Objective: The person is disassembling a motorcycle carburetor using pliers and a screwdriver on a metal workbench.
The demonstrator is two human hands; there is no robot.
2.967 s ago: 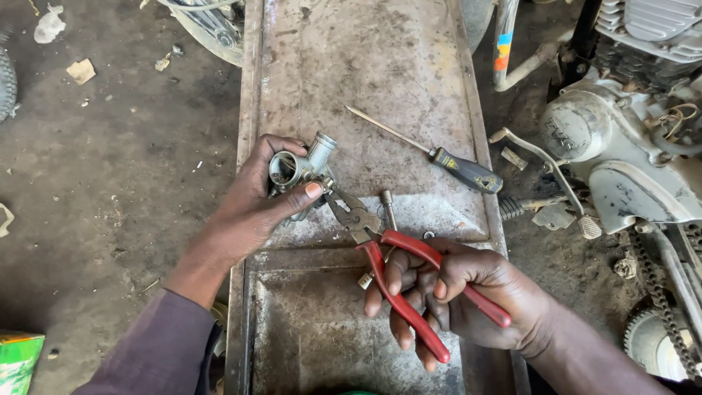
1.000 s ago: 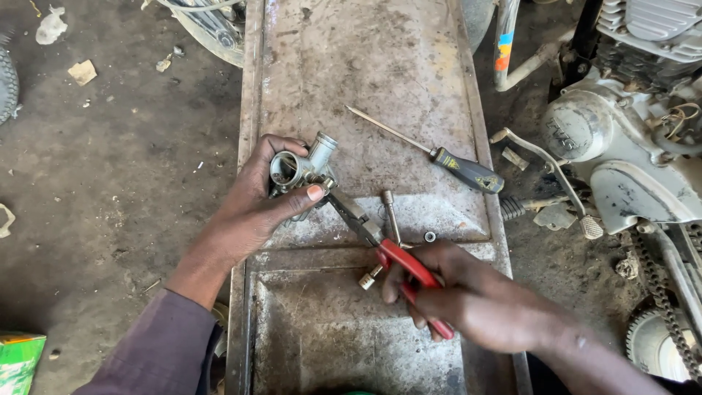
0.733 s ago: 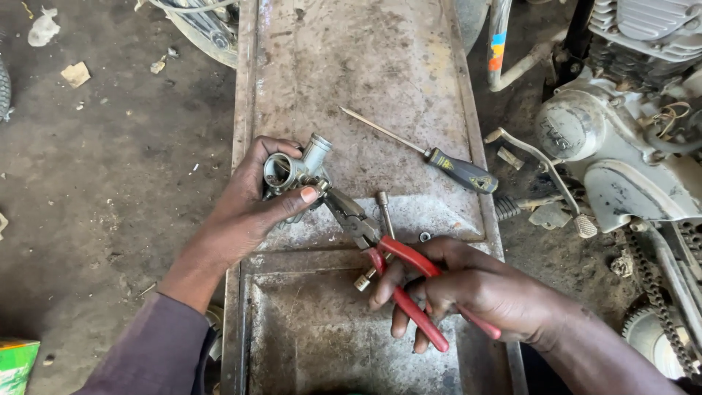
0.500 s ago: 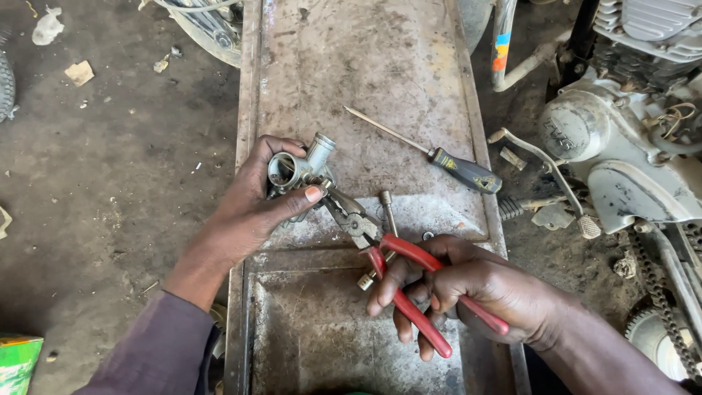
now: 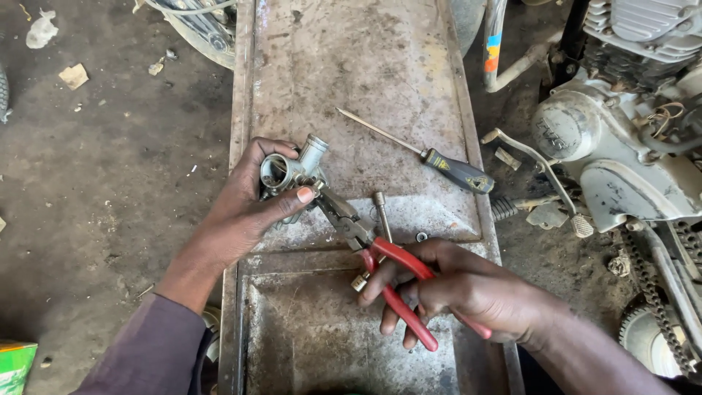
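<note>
1. Left hand [image 5: 245,212] curls closed around a metal carburetor [image 5: 289,175], pressed on the rusty metal bench [image 5: 351,66].
2. Right hand [image 5: 468,289] grips red-handled pliers [image 5: 380,274], nose at the carburetor's 4 o'clock.
3. A screwdriver [image 5: 439,161] lies at 2 o'clock.

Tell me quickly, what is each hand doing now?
Left hand: closed on the small metal carburetor.
Right hand: closed on the red-handled pliers.
</note>
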